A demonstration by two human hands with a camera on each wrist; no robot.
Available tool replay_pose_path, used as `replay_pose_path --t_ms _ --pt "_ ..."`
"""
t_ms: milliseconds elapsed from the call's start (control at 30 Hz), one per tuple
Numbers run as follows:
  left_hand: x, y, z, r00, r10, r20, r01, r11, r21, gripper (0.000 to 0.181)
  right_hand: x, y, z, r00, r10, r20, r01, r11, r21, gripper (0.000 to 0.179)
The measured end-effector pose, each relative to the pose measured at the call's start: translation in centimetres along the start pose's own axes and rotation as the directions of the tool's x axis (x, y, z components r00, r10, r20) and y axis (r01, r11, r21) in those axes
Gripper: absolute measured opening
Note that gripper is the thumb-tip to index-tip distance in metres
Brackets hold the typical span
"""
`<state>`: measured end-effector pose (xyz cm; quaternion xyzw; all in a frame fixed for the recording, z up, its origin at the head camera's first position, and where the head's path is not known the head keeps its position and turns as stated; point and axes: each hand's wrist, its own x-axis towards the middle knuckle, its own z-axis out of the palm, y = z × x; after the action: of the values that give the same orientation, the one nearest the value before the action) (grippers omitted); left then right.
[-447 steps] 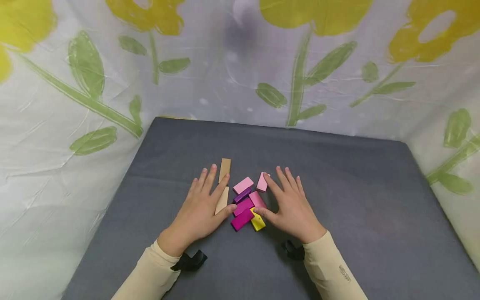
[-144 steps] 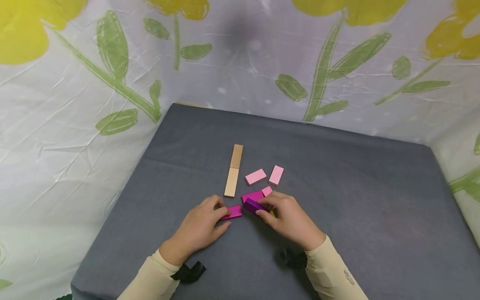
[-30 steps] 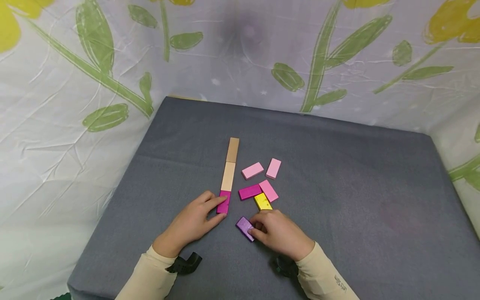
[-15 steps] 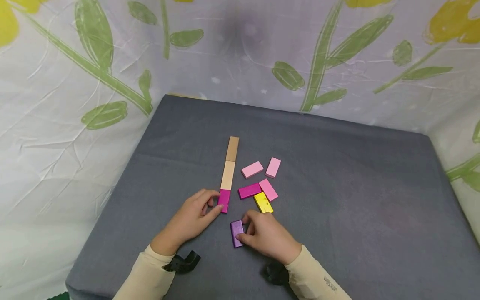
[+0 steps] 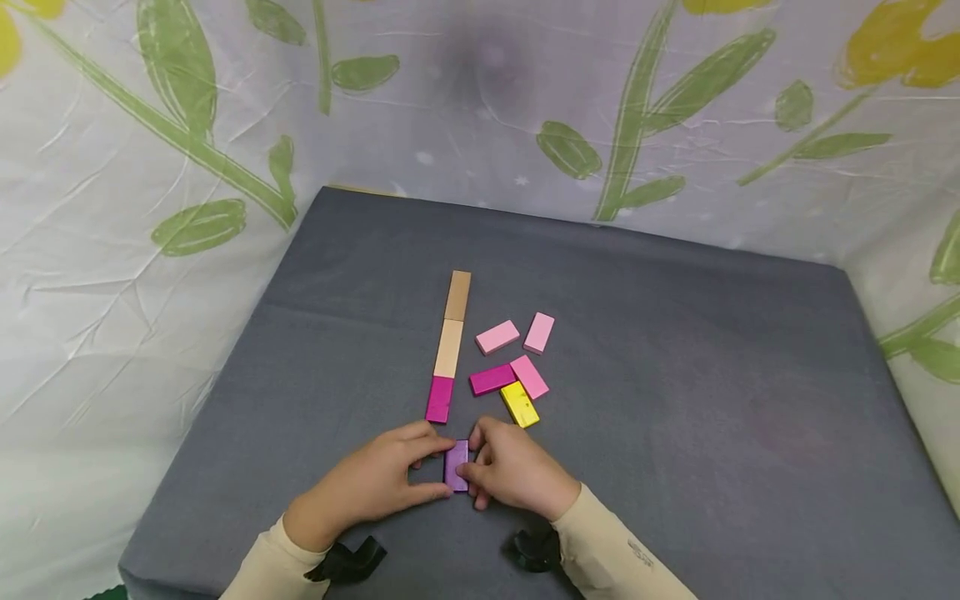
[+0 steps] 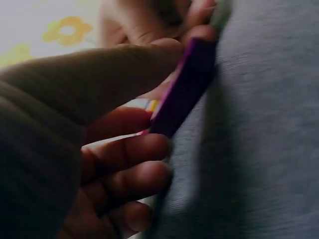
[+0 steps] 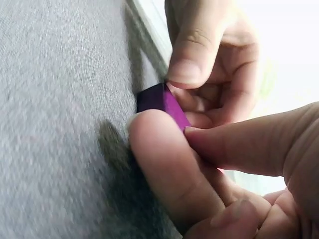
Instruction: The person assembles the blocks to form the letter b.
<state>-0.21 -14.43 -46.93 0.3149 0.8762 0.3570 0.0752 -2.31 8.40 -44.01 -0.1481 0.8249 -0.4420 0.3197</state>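
A purple block point(image 5: 457, 467) lies close over the grey cloth in front of me, between both hands. My left hand point(image 5: 378, 477) holds it from the left, thumb at its near end and index finger at its far end. From the right, my right hand point(image 5: 517, 468) grips the same block, its thumb on the top face. In the right wrist view the purple block point(image 7: 172, 107) shows partly behind a right fingertip. Just beyond it, a magenta block point(image 5: 439, 400) ends a straight row with a pale wooden block point(image 5: 448, 348) and a tan wooden block point(image 5: 457, 295).
Right of the row lie a second magenta block point(image 5: 492, 379), a yellow block point(image 5: 520, 404) and a pink block point(image 5: 530, 377), close together. Two lighter pink blocks point(image 5: 497, 337) lie farther back. A flower-printed curtain point(image 5: 480, 125) hangs behind the grey table point(image 5: 675, 375).
The right hand has brought the purple block leftward and turned it lengthwise. The left hand has let go of the magenta block in the row and moved nearer to take the purple one.
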Motion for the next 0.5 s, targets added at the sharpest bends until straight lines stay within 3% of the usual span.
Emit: replay_pose_path --t_ms 233,500 --pt "-0.9 0.1 0.6 0.991 0.113 -0.070 -0.102 0.985 0.141 0.041 0.6 -0.6 0.7 1.000 0.013 0.011 -0.013 0.999 0.030 0.018" --pt "-1.3 -0.2 0.7 0.977 0.167 -0.131 -0.143 0.975 0.171 0.036 1.0 -1.3 1.2 1.000 0.007 -0.003 -0.006 1.000 0.012 0.019"
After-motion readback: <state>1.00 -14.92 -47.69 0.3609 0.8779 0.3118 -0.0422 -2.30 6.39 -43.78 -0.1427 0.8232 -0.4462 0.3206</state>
